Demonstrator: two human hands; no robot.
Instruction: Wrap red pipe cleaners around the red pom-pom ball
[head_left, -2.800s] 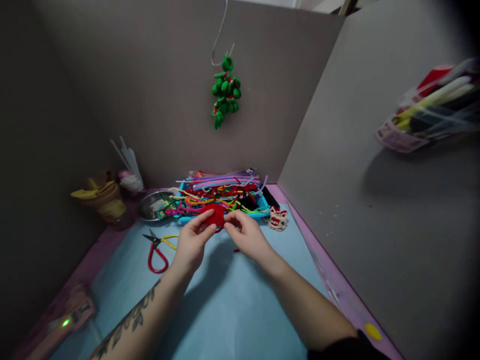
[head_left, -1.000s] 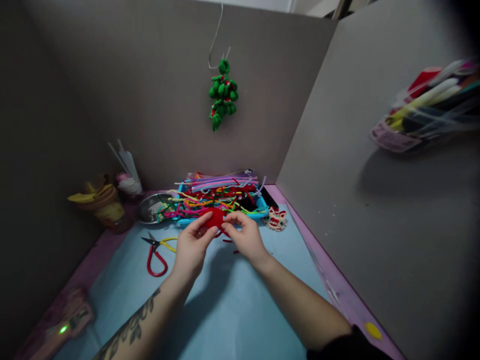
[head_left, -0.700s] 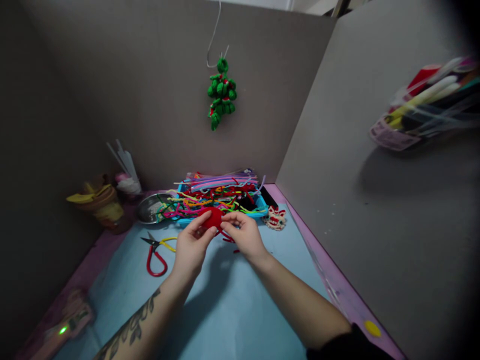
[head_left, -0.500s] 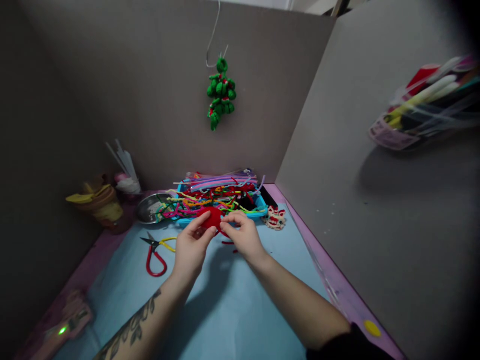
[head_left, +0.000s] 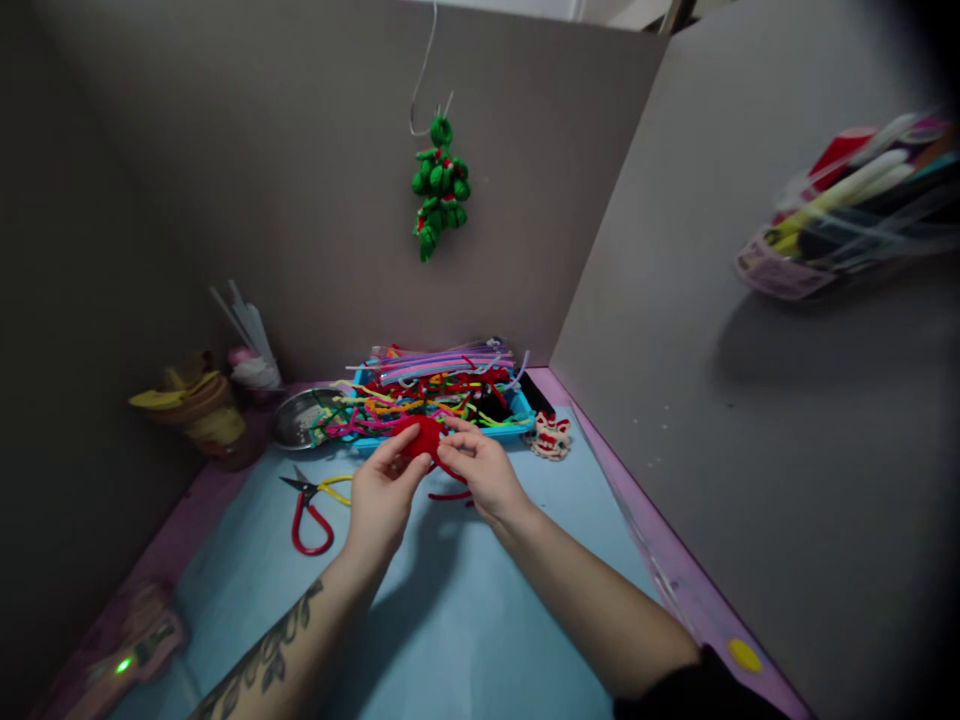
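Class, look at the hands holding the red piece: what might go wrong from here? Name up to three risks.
1. The scissors lie with blades apart beside the left hand; a sideways move might bring it against an edge.
2. The pink tool shows a green light, so it may be powered; the left forearm could knock it.
3. Tangled strips lie just behind the red piece and might snag it.

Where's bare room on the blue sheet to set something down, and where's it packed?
Bare blue sheet shows between the left forearm and right forearm, between the scissors and the pink device, and from the right forearm to the pink table edge. It's crowded beyond the red piece: metal dish, blue tray and face ornament sit close together.
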